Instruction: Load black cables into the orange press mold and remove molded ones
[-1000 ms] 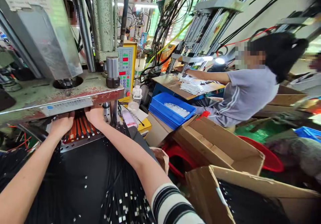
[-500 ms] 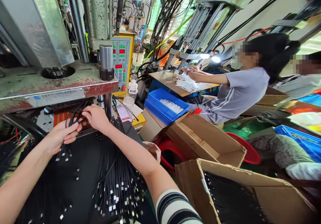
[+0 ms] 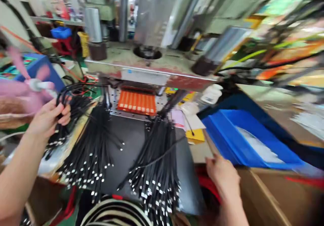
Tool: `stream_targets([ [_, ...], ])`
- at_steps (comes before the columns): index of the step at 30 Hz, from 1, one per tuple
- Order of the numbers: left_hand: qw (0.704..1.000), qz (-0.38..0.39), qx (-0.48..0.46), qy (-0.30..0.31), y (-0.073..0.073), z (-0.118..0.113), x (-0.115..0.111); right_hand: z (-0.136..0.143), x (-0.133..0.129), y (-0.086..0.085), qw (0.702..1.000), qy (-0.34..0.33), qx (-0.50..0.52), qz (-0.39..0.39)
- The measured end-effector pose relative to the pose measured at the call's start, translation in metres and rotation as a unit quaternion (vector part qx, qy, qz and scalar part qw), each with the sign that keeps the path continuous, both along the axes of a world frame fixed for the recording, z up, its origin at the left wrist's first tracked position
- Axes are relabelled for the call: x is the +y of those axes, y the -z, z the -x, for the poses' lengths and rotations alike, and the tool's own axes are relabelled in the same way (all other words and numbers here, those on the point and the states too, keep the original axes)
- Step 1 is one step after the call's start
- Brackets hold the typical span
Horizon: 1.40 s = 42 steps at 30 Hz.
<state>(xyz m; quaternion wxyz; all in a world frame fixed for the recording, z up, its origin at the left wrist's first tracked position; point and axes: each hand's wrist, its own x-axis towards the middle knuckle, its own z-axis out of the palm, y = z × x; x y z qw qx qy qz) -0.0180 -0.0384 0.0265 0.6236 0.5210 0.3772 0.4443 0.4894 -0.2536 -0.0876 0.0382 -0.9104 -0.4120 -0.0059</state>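
Near us at 4 o'clock, our right hand (image 3: 222,177) hangs loose, fingers relaxed, gripping nothing. At 9 o'clock our left hand (image 3: 48,118) curls its fingers tight round 1 bundle of black cables (image 3: 73,101). Farther, at 12 o'clock, the orange mold (image 3: 136,102) looks emptied; next we'd judge the bundle needs laying aside.

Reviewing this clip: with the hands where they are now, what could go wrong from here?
1. The left hand grips a looped bunch of black cables that merges with the loose pile beside it; lifting may snag and drag others.
2. The right hand hangs at the table's edge, empty as far as the blur shows, beside a fanned cable bundle overhanging it; a brush could spill them.
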Motion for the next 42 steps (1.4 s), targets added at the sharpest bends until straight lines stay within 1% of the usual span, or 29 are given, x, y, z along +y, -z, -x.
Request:
stream_targets([
  [2,0.998,-0.047,0.029,-0.032,0.002,0.024,0.006,0.006,0.015,0.002,0.999,-0.025,-0.006,-0.027],
  [3,0.994,-0.071,0.062,-0.049,0.004,0.035,0.010,0.019,0.029,-0.001,0.996,-0.063,0.017,-0.053],
  [4,0.986,-0.095,0.116,-0.074,0.008,0.046,0.015,0.037,0.044,-0.006,0.988,-0.122,0.052,-0.079],
  [5,0.967,-0.122,0.195,-0.104,0.013,0.054,0.020,0.061,0.061,-0.013,0.972,-0.194,0.096,-0.092],
  [6,0.932,-0.151,0.299,-0.138,0.019,0.061,0.024,0.089,0.078,-0.020,0.949,-0.270,0.138,-0.088],
  [7,0.875,-0.179,0.418,-0.167,0.027,0.065,0.026,0.119,0.095,-0.027,0.919,-0.347,0.171,-0.072],
  [8,0.799,-0.197,0.538,-0.185,0.035,0.067,0.028,0.150,0.111,-0.031,0.885,-0.419,0.197,-0.045],
  [9,0.717,-0.204,0.639,-0.188,0.044,0.066,0.027,0.178,0.126,-0.033,0.856,-0.473,0.210,-0.017],
  [10,0.647,-0.195,0.716,-0.175,0.053,0.063,0.025,0.204,0.140,-0.033,0.840,-0.498,0.213,0.004],
  [11,0.596,-0.180,0.768,-0.154,0.062,0.059,0.021,0.225,0.152,-0.032,0.835,-0.508,0.210,0.022],
  [12,0.563,-0.165,0.799,-0.135,0.069,0.055,0.016,0.241,0.163,-0.029,0.833,-0.510,0.210,0.036],
  [13,0.545,-0.155,0.815,-0.122,0.075,0.050,0.010,0.253,0.171,-0.025,0.835,-0.505,0.212,0.048],
  [15,0.529,-0.153,0.827,-0.114,0.083,0.043,0.001,0.264,0.183,-0.020,0.835,-0.494,0.231,0.065],
  [18,0.523,-0.157,0.829,-0.119,0.085,0.038,-0.006,0.266,0.188,-0.017,0.823,-0.489,0.281,0.076],
  [21,0.522,-0.170,0.826,-0.127,0.085,0.036,-0.006,0.270,0.183,-0.017,0.807,-0.504,0.294,0.091],
  [24,0.516,-0.194,0.821,-0.148,0.085,0.034,-0.006,0.277,0.173,-0.021,0.811,-0.527,0.230,0.103],
  [26,0.524,-0.225,0.805,-0.166,0.085,0.031,-0.005,0.276,0.167,-0.028,0.810,-0.554,0.178,0.073],
  [27,0.536,-0.245,0.789,-0.173,0.084,0.028,-0.004,0.273,0.165,-0.033,0.804,-0.572,0.156,0.042],
  [28,0.556,-0.266,0.768,-0.174,0.084,0.025,-0.001,0.269,0.165,-0.040,0.796,-0.590,0.136,0.003],
  [29,0.583,-0.286,0.742,-0.165,0.084,0.021,0.003,0.264,0.168,-0.046,0.787,-0.604,0.119,-0.037],
  [30,0.617,-0.301,0.712,-0.147,0.084,0.015,0.008,0.259,0.173,-0.053,0.784,-0.607,0.106,-0.075],
  [31,0.653,-0.313,0.679,-0.120,0.083,0.008,0.015,0.252,0.180,-0.060,0.787,-0.598,0.101,-0.110],
  [33,0.720,-0.346,0.600,-0.048,0.082,-0.013,0.031,0.240,0.204,-0.070,0.808,-0.551,0.117,-0.171],
  [34,0.743,-0.368,0.559,-0.014,0.081,-0.025,0.038,0.234,0.218,-0.073,0.823,-0.514,0.138,-0.198],
  [35,0.760,-0.391,0.519,0.014,0.080,-0.039,0.045,0.228,0.233,-0.076,0.836,-0.474,0.167,-0.220],
  [37,0.779,-0.435,0.448,0.046,0.077,-0.065,0.057,0.217,0.263,-0.076,0.854,-0.395,0.237,-0.243],
  [39,0.787,-0.476,0.389,0.052,0.077,-0.087,0.066,0.209,0.286,-0.073,0.861,-0.335,0.298,-0.241],
  [40,0.784,-0.499,0.365,0.052,0.078,-0.096,0.070,0.206,0.294,-0.071,0.861,-0.319,0.319,-0.235],
  [42,0.762,-0.551,0.335,0.054,0.082,-0.108,0.078,0.201,0.303,-0.065,0.859,-0.307,0.343,-0.226],
])
